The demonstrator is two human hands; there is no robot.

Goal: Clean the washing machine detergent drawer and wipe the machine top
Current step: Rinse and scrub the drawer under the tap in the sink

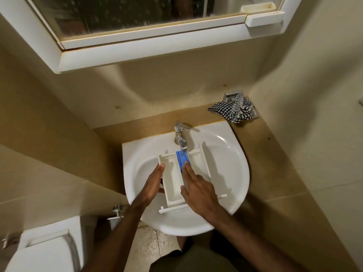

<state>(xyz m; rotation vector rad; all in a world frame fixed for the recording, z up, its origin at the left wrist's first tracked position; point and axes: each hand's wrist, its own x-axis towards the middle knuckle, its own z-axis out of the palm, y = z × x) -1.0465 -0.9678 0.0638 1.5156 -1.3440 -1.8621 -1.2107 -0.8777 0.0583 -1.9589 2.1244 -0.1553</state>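
A white detergent drawer lies in the white sink under the chrome tap. Its blue insert sits in the middle compartment, just below the spout. My left hand lies flat against the drawer's left wall, fingers straight. My right hand rests on the drawer with straight fingers, and the fingertips touch the lower end of the blue insert. A black-and-white checked cloth lies crumpled on the counter at the back right.
A mirror cabinet hangs overhead above the sink. A white toilet stands at the lower left, with a chrome valve beside it. Beige walls close in on both sides.
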